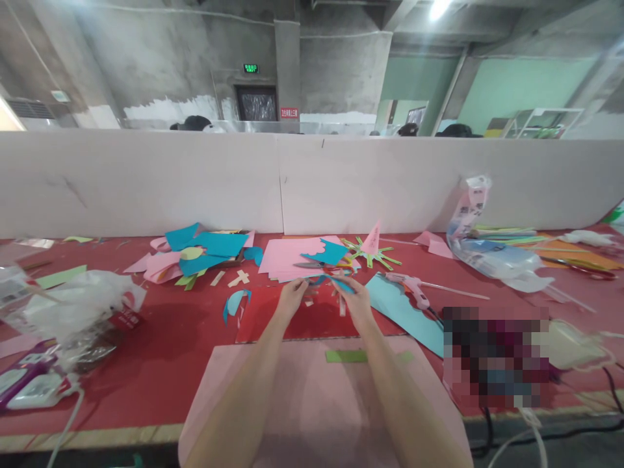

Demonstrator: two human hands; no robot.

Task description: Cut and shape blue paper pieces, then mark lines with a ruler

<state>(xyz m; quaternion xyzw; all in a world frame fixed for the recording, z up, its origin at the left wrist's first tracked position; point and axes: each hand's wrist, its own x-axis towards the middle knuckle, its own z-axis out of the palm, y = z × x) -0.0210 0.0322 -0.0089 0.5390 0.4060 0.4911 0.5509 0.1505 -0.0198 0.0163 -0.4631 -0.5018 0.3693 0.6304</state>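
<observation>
Ok so you've got both hands up around the middle of the frame, and your left hand point(294, 292) and right hand point(358, 299) each look to be pinching the blue paper strip point(320, 280), one near either end, so it spans the gap between them. Exact finger placement is too small to tell tbh. I'd call this the shaping or lining-up step, since the strip looks bent and I can't see it fixed to anything. Imo the next move calls for a light, even pinch on both ends so the paper doesn't crease. Right under your hands is the red sheet point(277, 318), with a light blue cutout point(236, 303) by its left edge. Just above your hands, scissors point(308, 265) lie by the pink paper point(280, 255), and a pink cone point(372, 240) sits among green strips point(387, 258). Right of center, your glue gun point(412, 286) is by the pale blue sheet point(404, 315), near enough if glue's needed. More blue paper point(221, 246) is piled upper left of your hands, and there's a plastic bag point(80, 299) far left.
</observation>
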